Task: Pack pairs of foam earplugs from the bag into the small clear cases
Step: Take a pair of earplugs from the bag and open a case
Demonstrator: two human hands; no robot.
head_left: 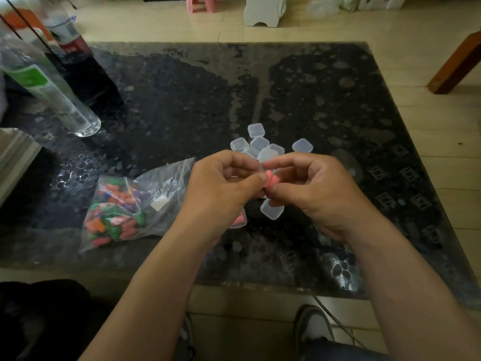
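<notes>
Over the middle of the dark glass table [182,100], my left hand [223,183] and my right hand [309,188] meet and together pinch pink foam earplugs [272,179] between thumbs and fingers. A small clear case [272,209] shows just under my right fingers; whether they touch it I cannot tell. Another case holding pink earplugs [239,219] lies below my left hand, partly hidden. A cluster of several empty clear cases [260,144] sits just beyond my hands. The clear zip bag of coloured earplugs [122,209] lies on the table to the left.
A clear bottle with a green label [54,92] and a dark bottle [75,48] stand at the table's far left. A stack of white boards [13,157] is at the left edge. A wooden furniture leg [455,66] rises at the right. My shoe [315,327] is below the table edge.
</notes>
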